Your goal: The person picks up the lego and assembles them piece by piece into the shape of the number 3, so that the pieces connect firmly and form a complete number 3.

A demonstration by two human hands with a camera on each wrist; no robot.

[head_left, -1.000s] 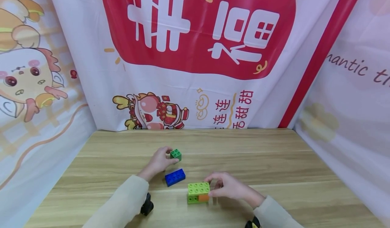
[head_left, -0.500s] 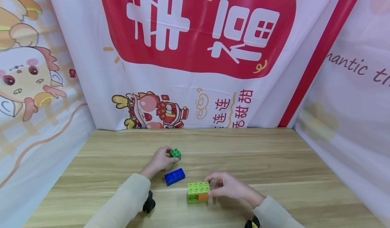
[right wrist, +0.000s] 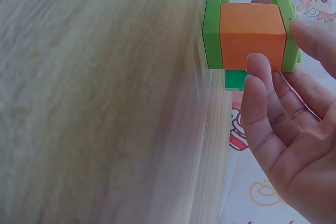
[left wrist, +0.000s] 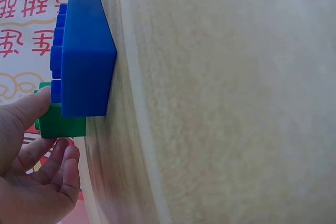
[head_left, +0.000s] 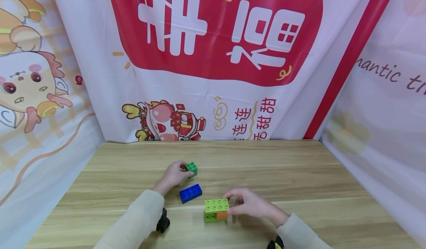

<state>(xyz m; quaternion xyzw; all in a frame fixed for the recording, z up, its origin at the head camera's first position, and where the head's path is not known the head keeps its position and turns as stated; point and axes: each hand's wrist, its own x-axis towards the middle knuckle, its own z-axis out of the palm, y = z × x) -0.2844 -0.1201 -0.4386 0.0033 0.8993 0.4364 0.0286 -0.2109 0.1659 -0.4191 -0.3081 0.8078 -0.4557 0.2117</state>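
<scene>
In the head view, my left hand [head_left: 173, 176] pinches a small green toy brick [head_left: 191, 169] between thumb and fingers, toward the back of the table. A longer blue brick [head_left: 191, 193] lies just on the near side of it, studs up. My right hand [head_left: 249, 203] grips the right end of a small stack: a lime-green plate [head_left: 216, 205] on top, an orange brick [right wrist: 252, 35] in the middle, another lime-green plate [right wrist: 212, 30] below. The orange brick fills the stack's right end, with a gap to its left. In the left wrist view the blue brick partly hides the green one.
Everything rests on a wood-grain table [head_left: 293, 167]. A printed white and red cloth [head_left: 213, 105] hangs along the back edge, and more printed cloth [head_left: 376, 130] closes off both sides. A black wrist device [head_left: 162, 221] sits at my left sleeve.
</scene>
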